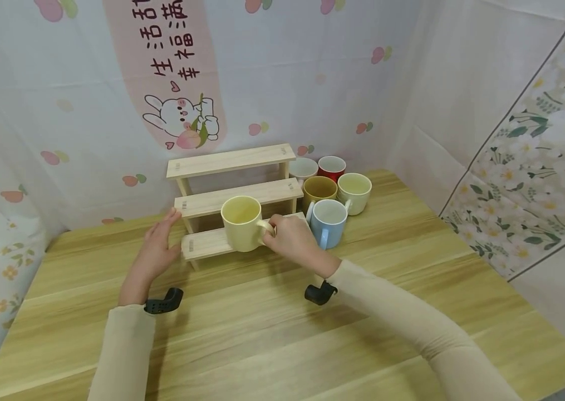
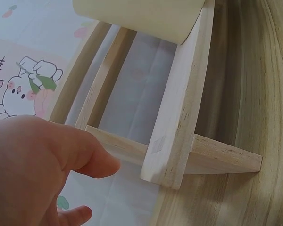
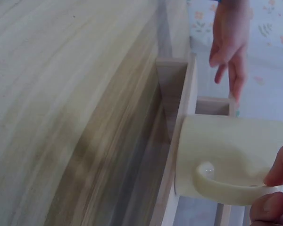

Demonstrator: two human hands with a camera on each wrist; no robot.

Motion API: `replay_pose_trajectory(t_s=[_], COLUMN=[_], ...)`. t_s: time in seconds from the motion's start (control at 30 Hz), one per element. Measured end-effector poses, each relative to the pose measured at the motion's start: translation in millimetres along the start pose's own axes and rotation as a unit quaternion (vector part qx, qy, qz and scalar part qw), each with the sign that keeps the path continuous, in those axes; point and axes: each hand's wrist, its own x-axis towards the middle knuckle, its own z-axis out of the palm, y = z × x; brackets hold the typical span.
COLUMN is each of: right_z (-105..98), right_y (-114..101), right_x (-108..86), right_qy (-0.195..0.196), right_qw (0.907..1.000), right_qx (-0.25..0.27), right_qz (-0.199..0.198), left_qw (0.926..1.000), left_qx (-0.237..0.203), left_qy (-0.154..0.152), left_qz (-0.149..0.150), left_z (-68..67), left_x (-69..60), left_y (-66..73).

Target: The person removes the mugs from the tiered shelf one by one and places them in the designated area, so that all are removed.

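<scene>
A pale yellow mug [image 1: 242, 224] is at the lowest step of a three-tier wooden rack [image 1: 212, 243]. Its base meets that step in the right wrist view. My right hand [image 1: 293, 240] pinches the mug's handle [image 3: 231, 192] between thumb and fingers. At the rack's left side is my left hand [image 1: 158, 248], fingers extended, the fingertips by the left end of the middle step. In the left wrist view its thumb [image 2: 96, 157] points toward the lowest step without gripping it.
Right of the rack stand several mugs: a light blue one [image 1: 329, 223], a pale green one [image 1: 354, 195], a mustard one [image 1: 319, 192], a red one [image 1: 331, 167] and a whitish one [image 1: 303, 168]. Patterned cloth [image 1: 312, 83] hangs behind the wooden table [image 1: 242, 334].
</scene>
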Motion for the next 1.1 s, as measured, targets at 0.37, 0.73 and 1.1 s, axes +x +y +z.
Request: replay_pose_trajectory(t_s=[0.37,0.73,1.1], right_z=[12.8,14.0,-6.7], right_y=[8.7,22.0,36.7], right_x=[2.3,-12.0,-22.9], right_qy=[0.017,0.128,0.223], right_qw=[0.9973,0.9854,0.9634], right_qx=[0.061,0.096,0.128], right_qz=[-0.037,-0.058,-0.078], left_qw=[1.0,0.9999,0.9998], left_qx=[0.006,0.004,0.006], left_qy=[0.007,0.01,0.013], left_qz=[-0.002,0.002,0.013], left_z=[1.2,-2.2,-0.1], left_x=[-1.5,-2.6,-2.3], left_y=[1.7,4.2,2.9])
